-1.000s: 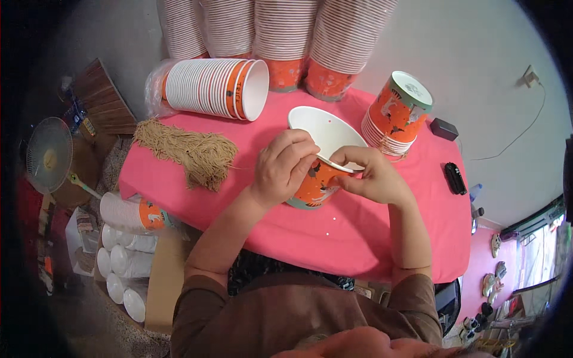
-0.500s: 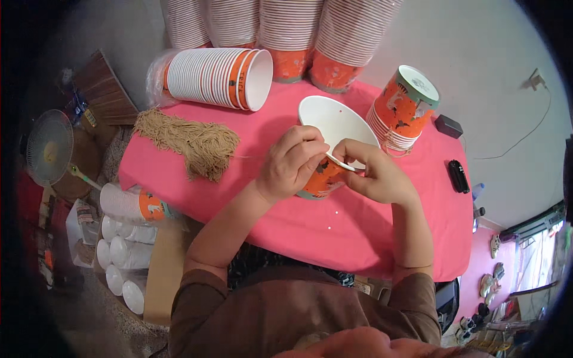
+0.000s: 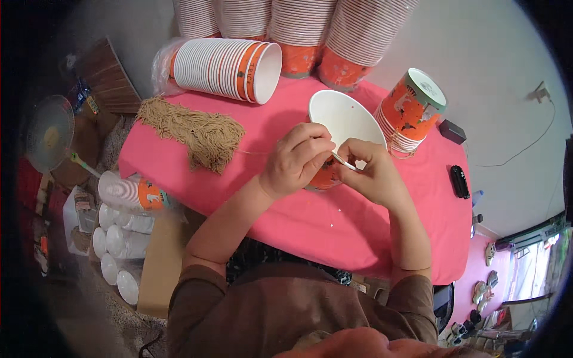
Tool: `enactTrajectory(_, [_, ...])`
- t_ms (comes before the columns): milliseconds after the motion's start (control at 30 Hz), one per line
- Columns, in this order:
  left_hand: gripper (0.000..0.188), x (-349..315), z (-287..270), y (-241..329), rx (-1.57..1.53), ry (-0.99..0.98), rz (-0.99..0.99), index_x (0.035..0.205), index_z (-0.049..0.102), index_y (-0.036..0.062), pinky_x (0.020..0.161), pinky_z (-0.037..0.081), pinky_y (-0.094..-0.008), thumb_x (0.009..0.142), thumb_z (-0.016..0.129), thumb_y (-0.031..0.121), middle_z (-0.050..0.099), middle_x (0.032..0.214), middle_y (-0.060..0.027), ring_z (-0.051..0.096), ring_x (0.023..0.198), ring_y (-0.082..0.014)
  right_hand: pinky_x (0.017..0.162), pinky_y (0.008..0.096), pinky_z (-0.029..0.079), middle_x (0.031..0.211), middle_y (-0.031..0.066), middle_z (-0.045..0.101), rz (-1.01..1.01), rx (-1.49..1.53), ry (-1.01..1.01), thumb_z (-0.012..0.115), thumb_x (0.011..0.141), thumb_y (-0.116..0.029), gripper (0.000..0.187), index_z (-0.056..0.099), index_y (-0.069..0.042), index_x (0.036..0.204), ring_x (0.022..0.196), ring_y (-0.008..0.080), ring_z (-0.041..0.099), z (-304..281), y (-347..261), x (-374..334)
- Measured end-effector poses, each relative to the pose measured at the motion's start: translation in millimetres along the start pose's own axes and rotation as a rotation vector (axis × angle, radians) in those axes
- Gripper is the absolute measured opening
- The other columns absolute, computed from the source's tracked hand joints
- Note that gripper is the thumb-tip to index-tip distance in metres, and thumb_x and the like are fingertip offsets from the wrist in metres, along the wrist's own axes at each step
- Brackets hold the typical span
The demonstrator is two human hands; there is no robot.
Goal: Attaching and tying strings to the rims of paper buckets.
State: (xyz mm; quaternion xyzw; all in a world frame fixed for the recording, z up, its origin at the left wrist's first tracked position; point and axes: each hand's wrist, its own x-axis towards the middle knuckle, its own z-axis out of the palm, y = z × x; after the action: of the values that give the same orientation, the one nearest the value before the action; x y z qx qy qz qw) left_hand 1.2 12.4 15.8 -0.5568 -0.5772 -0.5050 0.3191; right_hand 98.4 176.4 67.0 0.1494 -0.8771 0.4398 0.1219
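Note:
A white-lined paper bucket (image 3: 343, 113) with an orange printed outside stands tilted on the pink-covered table in front of me. My left hand (image 3: 298, 160) is closed at the near rim, thumb and fingers pinched together. A thin strand runs to it from a bundle of tan twine (image 3: 206, 136) lying to the left. My right hand (image 3: 373, 176) grips the same rim just to the right, thumb outside and fingers over the edge. The fingers hide exactly what lies between the two pinches.
Upside-down stacked buckets (image 3: 415, 104) with twine on them stand at the right, near a black box (image 3: 452, 131) and a black object (image 3: 459, 181). A stack lying sideways (image 3: 221, 68) and tall wrapped stacks (image 3: 301, 36) fill the back. A carton of white cups (image 3: 167, 256) sits lower left.
The whole view has shifted slightly. Both hands stay at the bucket's rim, with a small shift of the right fingers along it. The twine bundle keeps its place.

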Motion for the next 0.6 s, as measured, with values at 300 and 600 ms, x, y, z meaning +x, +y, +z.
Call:
enactTrajectory(300, [0.009, -29.7, -23.1, 25.5, -0.135, 0.101, -0.47, 0.09, 0.064, 0.002, 0.062, 0.045, -0.0262, 0.082, 0.064, -0.001, 0.058, 0.087, -0.0086, 0.056, 0.07, -0.0159, 0.067, 0.04, 0.045, 0.068, 0.0108, 0.062, -0.128, -0.584, -0.033, 0.068, 0.073, -0.014, 0.011, 0.059, -0.007, 0.074, 0.063, 0.0318, 0.059, 16.2, -6.8, -0.3])
enactTrajectory(600, [0.003, -64.6, -9.1, 25.1, -0.325, 0.086, -0.672, 0.088, 0.063, 0.0007, 0.057, 0.042, -0.0236, 0.084, 0.063, 0.0, 0.057, 0.078, -0.0047, 0.054, 0.067, -0.011, 0.064, 0.0376, 0.045, 0.069, 0.0132, 0.059, -0.071, -0.47, -0.036, 0.069, 0.069, -0.004, 0.013, 0.059, -0.001, 0.076, 0.064, 0.029, 0.058, 16.2, -1.7, 8.2])
